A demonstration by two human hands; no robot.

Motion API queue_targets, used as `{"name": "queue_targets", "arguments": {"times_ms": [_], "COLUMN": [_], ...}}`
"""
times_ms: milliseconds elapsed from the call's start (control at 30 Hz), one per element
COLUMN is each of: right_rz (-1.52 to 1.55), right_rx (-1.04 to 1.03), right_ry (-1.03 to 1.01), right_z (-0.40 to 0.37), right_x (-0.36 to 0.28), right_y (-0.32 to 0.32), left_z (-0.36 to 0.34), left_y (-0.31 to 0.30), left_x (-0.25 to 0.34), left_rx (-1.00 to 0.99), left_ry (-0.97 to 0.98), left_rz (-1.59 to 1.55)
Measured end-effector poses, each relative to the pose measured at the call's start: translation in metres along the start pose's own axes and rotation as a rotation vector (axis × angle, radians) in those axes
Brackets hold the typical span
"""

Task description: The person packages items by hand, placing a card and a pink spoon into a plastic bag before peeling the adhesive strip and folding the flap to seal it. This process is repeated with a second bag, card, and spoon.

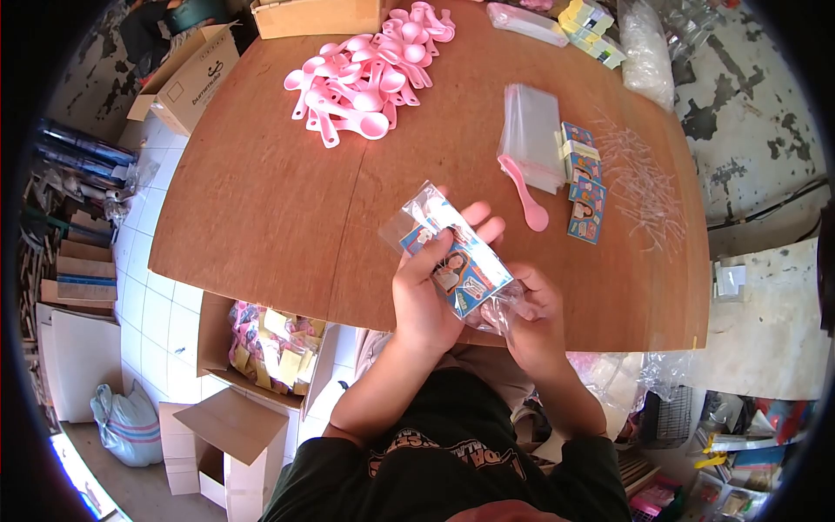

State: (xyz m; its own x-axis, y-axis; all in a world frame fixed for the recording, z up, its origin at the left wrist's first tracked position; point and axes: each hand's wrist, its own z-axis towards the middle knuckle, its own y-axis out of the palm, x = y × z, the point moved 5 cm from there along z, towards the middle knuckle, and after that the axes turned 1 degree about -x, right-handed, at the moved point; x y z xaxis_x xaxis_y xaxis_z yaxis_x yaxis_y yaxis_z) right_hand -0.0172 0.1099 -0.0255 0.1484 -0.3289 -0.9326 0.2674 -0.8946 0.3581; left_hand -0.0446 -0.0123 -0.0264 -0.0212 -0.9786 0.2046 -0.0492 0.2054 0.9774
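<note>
My left hand (422,304) grips a clear plastic bag (424,203) above the table's near edge, thumb on top and fingers behind. Inside the bag is a blue printed card (470,280) with a picture of a person on it. My right hand (537,315) closes its fingers on the bag's crumpled lower right end. Beyond my hands, a single pink plastic spoon (526,196) lies beside a stack of clear bags (532,130). Right of that stack are more blue printed cards (586,209), the upper ones with a pale band around them.
A heap of pink spoons (365,83) lies at the back of the brown table (252,209), near a cardboard box (317,17). Thin clear strips (648,183) are scattered at the right. Below the left edge, an open box (217,344) holds packed pink items.
</note>
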Motion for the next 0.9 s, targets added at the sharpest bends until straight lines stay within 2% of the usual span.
{"name": "queue_targets", "arguments": {"times_ms": [133, 233, 333, 400, 500, 733, 900], "right_rz": [-0.050, 0.028, -0.082, -0.260, -0.306, -0.304, -0.262], "right_rx": [-0.016, 0.054, 0.087, 0.110, 0.122, 0.130, 0.134], "right_ry": [0.018, 0.027, -0.031, -0.135, -0.135, -0.209, -0.303], "right_z": [0.000, 0.000, 0.003, 0.004, 0.004, 0.004, 0.004], "right_x": [0.008, 0.001, -0.002, -0.004, -0.006, -0.005, -0.006], "right_y": [-0.006, 0.001, 0.003, 0.000, 0.000, 0.000, -0.003], "left_z": [-0.001, -0.003, -0.006, -0.008, -0.008, -0.006, -0.008], "left_y": [0.000, 0.000, 0.004, 0.004, 0.005, -0.001, 0.007], "left_x": [0.001, -0.001, -0.001, -0.002, -0.003, -0.004, -0.001], "left_rx": [0.021, 0.003, -0.003, 0.008, -0.030, -0.084, -0.007], "left_ry": [-0.031, -0.045, -0.054, -0.076, -0.094, -0.141, -0.231], "left_rz": [-0.008, -0.016, -0.007, 0.009, -0.032, 0.025, 0.098]}}
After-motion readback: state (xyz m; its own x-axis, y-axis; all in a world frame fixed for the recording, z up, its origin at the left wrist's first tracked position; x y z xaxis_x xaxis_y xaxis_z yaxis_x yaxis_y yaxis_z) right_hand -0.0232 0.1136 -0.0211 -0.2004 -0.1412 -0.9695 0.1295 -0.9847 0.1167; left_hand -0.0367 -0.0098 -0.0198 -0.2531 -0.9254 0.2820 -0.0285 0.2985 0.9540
